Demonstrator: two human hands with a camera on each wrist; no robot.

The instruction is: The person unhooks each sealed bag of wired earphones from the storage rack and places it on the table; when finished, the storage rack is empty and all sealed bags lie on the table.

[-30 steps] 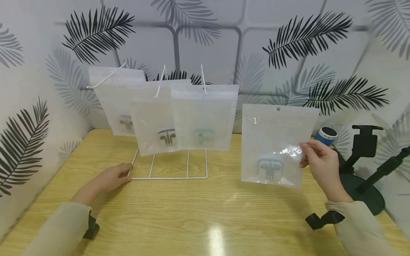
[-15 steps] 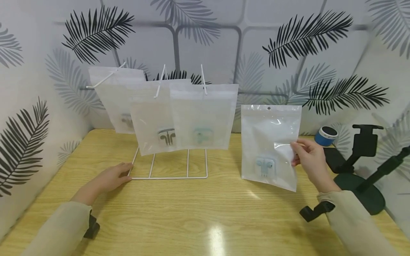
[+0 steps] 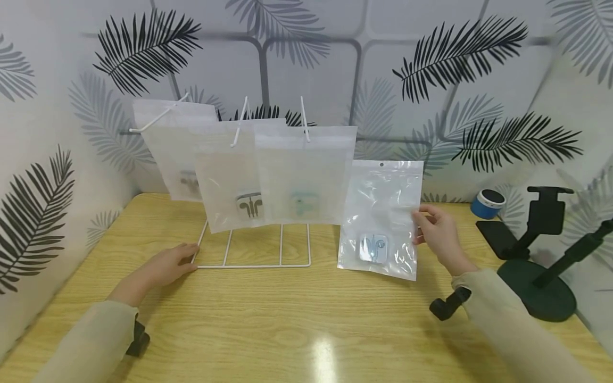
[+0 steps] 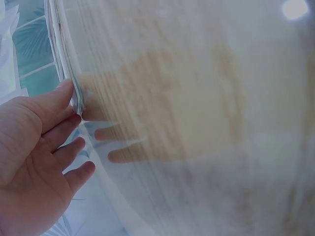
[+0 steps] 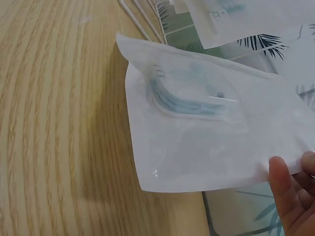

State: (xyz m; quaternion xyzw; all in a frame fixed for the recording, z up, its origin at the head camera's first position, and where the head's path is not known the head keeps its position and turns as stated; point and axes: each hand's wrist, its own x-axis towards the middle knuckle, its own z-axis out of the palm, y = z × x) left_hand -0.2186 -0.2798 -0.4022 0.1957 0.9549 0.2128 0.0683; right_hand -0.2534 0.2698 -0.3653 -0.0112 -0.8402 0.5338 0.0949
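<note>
In the head view my left hand (image 3: 160,268) holds the front left corner of a white wire display rack (image 3: 254,266). The left wrist view shows the thumb and fingers (image 4: 69,128) at the rack's wire. My right hand (image 3: 440,234) pinches the right edge of a translucent zip bag (image 3: 383,207) between thumb and fingers. Inside it lies a small clear case of earphones (image 3: 373,248). This bag hangs upright right of the rack, its left edge overlapped by the hanging right bag (image 3: 306,165). Its punched hole (image 3: 381,165) shows at the top.
Two more earphone bags, a middle bag (image 3: 230,175) and a left bag (image 3: 167,143), hang from the rack's hooks. At the right stand a blue cylinder (image 3: 486,208) and a black phone stand (image 3: 536,290). A patterned wall backs the wooden table (image 3: 268,330).
My right hand has moved left with the zip bag, bringing it up close to the bags on the rack. My left hand has stayed on the rack's corner.
</note>
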